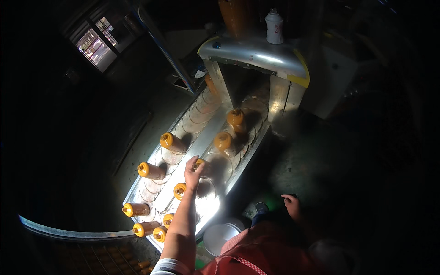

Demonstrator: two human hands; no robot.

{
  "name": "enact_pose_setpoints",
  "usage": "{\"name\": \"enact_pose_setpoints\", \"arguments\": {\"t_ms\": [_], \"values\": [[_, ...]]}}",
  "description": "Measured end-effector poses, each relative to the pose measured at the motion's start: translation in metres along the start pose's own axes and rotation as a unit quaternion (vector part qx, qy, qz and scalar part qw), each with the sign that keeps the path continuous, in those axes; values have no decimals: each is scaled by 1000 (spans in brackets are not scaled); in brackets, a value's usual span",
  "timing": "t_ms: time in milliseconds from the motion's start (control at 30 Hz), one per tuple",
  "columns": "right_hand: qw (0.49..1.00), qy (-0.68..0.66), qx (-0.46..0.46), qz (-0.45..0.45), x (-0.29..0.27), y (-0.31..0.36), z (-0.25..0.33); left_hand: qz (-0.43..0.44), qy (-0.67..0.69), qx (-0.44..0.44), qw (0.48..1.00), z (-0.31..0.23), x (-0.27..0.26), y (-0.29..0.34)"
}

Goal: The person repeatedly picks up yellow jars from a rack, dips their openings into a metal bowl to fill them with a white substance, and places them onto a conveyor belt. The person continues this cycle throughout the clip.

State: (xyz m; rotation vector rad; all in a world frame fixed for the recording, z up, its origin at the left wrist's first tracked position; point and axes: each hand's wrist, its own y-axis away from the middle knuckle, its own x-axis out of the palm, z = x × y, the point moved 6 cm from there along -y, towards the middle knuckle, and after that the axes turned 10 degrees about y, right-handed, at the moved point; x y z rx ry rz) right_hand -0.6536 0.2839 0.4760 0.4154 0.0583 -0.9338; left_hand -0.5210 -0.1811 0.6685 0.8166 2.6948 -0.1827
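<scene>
A lit metal conveyor [207,133] runs out of a steel hood [256,56], carrying orange bottles [172,142] that stand spaced on round discs in two lanes.

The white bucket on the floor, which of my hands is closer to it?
Right. The right hand hangs just up and right of the white bucket; the left hand is up on a yellow-capped bottle.

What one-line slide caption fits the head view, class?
Left hand touches an orange-capped bottle on a lit metal conveyor; right hand hangs free.
</scene>
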Motion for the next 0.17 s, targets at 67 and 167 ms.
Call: {"name": "enact_pose_setpoints", "arguments": {"t_ms": [67,167], "values": [[999,-28,24,4,5,5,-3,4,-43,47,998,-3,5,-4],[998,-22,60,28,1,8,-6,30,-36,28,998,-7,35,-22]]}}
